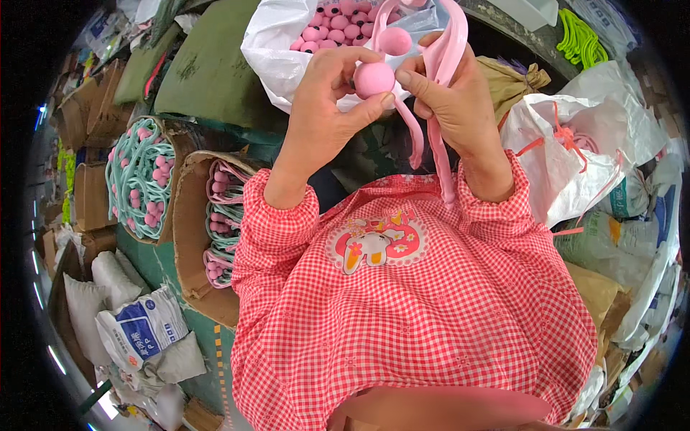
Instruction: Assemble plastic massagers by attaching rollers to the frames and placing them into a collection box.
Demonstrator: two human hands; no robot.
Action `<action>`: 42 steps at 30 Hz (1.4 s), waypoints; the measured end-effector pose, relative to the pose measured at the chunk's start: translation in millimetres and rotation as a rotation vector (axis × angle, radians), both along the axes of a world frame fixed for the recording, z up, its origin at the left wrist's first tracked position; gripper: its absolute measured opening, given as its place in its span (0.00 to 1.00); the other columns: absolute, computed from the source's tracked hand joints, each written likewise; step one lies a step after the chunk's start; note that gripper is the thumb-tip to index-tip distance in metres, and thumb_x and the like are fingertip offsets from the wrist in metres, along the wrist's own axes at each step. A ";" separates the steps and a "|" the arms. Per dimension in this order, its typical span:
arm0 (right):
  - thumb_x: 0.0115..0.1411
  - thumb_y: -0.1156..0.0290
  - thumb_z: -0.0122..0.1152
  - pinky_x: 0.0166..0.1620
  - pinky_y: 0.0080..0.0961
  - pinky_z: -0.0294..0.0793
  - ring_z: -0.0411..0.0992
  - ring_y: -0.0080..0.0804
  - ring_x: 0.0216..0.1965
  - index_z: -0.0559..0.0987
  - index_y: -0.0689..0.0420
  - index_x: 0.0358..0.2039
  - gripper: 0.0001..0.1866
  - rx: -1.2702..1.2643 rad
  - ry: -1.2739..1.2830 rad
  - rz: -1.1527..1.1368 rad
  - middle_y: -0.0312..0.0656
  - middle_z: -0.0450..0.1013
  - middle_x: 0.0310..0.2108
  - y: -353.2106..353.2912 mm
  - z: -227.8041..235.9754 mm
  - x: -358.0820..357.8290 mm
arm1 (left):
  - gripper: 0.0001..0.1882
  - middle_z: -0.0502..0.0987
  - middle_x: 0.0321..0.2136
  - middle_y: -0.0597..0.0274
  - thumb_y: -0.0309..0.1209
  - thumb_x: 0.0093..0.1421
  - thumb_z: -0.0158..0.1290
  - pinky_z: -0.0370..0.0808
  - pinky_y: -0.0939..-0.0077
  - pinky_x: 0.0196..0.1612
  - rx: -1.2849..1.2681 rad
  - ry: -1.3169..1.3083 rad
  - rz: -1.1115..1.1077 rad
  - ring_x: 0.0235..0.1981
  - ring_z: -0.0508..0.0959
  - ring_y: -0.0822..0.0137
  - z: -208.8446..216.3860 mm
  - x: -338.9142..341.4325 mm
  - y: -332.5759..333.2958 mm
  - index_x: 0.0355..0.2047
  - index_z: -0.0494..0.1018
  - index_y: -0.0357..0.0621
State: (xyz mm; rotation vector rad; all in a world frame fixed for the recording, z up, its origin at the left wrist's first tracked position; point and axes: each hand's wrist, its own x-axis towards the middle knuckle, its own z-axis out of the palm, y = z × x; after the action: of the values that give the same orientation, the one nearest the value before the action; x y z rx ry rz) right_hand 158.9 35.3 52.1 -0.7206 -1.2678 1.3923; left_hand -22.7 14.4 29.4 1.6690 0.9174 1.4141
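Note:
My left hand (321,108) pinches a pink ball (374,80) between thumb and fingers; a dark spot shows on the ball's left side. Close against its right side is the thumb of my right hand (463,108). That hand is closed around several soft pink straps (451,52), which loop up over the fingers, their loose ends dangling toward my chest. A second pink ball (394,42) sits just above the held one, among the straps; whether it is attached to them I cannot tell. Right behind my hands, a white bag (267,52) holds many pink balls (345,27) with black spots.
At left, cardboard boxes (188,244) hold mint-green cords (144,179) with pink balls and bundled pink and green pieces. A green cushion (215,61) lies at the far left. White plastic bags (557,158) crowd the right; bright green cords (578,37) lie far right.

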 end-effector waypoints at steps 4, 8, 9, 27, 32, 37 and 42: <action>0.56 0.78 0.64 0.19 0.12 0.59 0.64 0.15 0.19 0.65 0.60 0.45 0.20 -0.008 -0.110 -0.009 0.35 0.71 0.27 -2.6 2.1 -1.7 | 0.22 0.71 0.41 0.60 0.24 0.52 0.63 0.76 0.75 0.40 0.166 0.302 0.155 0.38 0.76 0.70 2.8 4.5 -3.3 0.46 0.67 0.40; 0.58 0.78 0.61 0.18 0.12 0.55 0.61 0.14 0.18 0.66 0.60 0.45 0.17 -0.141 0.007 0.078 0.35 0.69 0.25 -12.4 10.6 0.3 | 0.21 0.72 0.42 0.60 0.24 0.53 0.62 0.76 0.75 0.37 0.133 0.309 0.517 0.37 0.76 0.70 -3.9 -6.3 7.7 0.44 0.66 0.40; 0.58 0.78 0.61 0.18 0.12 0.55 0.61 0.14 0.18 0.66 0.60 0.45 0.17 -0.139 0.006 0.080 0.35 0.69 0.25 -10.6 10.4 0.9 | 0.21 0.71 0.43 0.59 0.24 0.54 0.62 0.75 0.75 0.38 0.046 0.001 0.371 0.39 0.76 0.69 -2.4 -14.7 8.8 0.46 0.65 0.40; 0.69 0.47 0.43 0.18 0.14 0.53 0.57 0.15 0.17 0.71 0.59 0.36 0.24 -0.205 -0.198 -0.130 0.31 0.62 0.19 -12.3 -15.7 -5.5 | 0.22 0.73 0.33 0.63 0.39 0.48 0.66 0.69 0.68 0.43 0.428 0.417 0.382 0.35 0.73 0.63 -7.0 17.5 0.3 0.40 0.71 0.45; 0.69 0.48 0.43 0.18 0.13 0.53 0.55 0.14 0.16 0.71 0.58 0.35 0.23 -0.239 -0.130 -0.063 0.31 0.62 0.19 -14.1 -16.4 0.6 | 0.25 0.74 0.33 0.69 0.45 0.38 0.69 0.63 0.63 0.46 0.555 0.585 0.449 0.36 0.71 0.61 -17.3 12.6 5.9 0.37 0.76 0.50; 0.69 0.50 0.44 0.18 0.12 0.52 0.54 0.13 0.16 0.71 0.58 0.36 0.22 -0.192 -0.152 -0.078 0.31 0.62 0.20 -14.1 -18.1 1.5 | 0.25 0.75 0.33 0.70 0.41 0.36 0.69 0.62 0.65 0.46 0.470 0.633 0.388 0.42 0.70 0.61 -19.7 13.9 4.4 0.37 0.76 0.51; 0.69 0.52 0.47 0.18 0.11 0.51 0.54 0.12 0.17 0.71 0.59 0.37 0.20 -0.121 -0.245 -0.113 0.31 0.62 0.20 -13.2 -24.1 -0.2 | 0.24 0.76 0.34 0.67 0.36 0.40 0.68 0.61 0.64 0.49 0.435 0.728 0.404 0.44 0.71 0.62 -17.2 15.1 1.8 0.40 0.75 0.50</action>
State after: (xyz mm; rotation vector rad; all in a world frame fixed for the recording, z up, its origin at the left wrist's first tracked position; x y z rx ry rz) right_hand 158.7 22.1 28.0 -1.0558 -1.3162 1.3263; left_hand -7.7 16.2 12.3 2.5204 1.4866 1.3243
